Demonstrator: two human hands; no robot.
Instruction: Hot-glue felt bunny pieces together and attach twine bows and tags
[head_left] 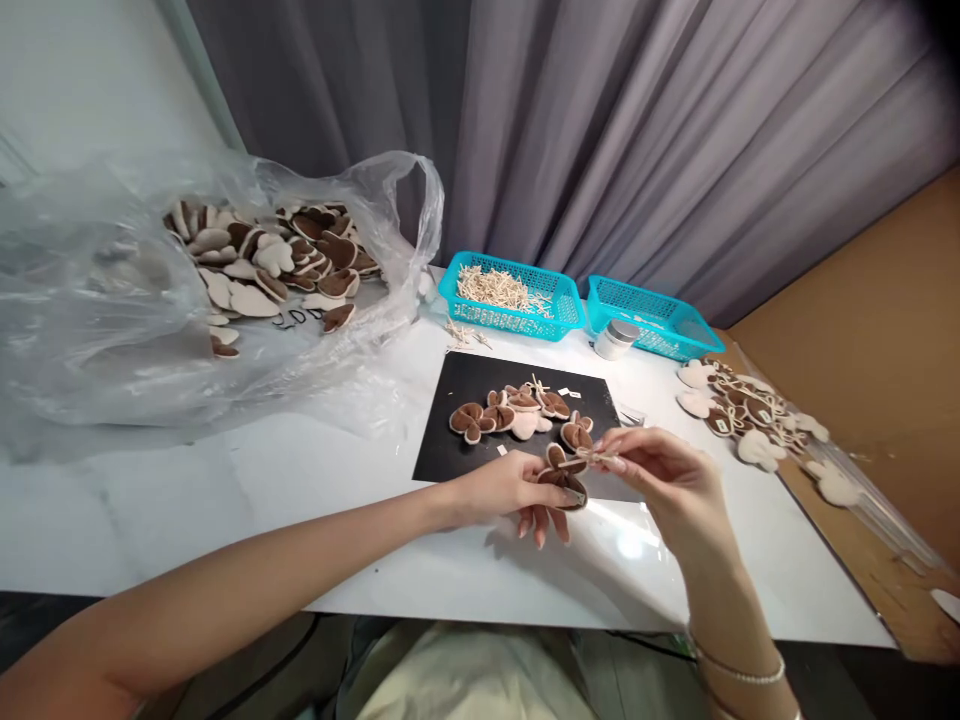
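Both hands close on one small brown felt piece (556, 479) above the mat's near edge

The white table (225, 480) spreads widest on the left, between the forearm and the cloudy plastic bag (322, 370); its front edge runs below both wrists, and its right edge slants away beside a brown board (847, 320). The left arm reaches in low from the left corner. Its left hand (506, 488) grips the piece between thumb and fingers, the lower fingers fanned beneath. The right hand (667, 470) comes up from below, wrist bent, fingertips pinching a pale cord (589, 457) at the piece's neck; whether the cord is fastened there I cannot tell. Ahead lies the black mat (442, 450), with two blue baskets (517, 324) limiting reach behind it. White surface separates the right hand from the finished-looking pile (757, 410). The jar (617, 342) stands just before the right basket.
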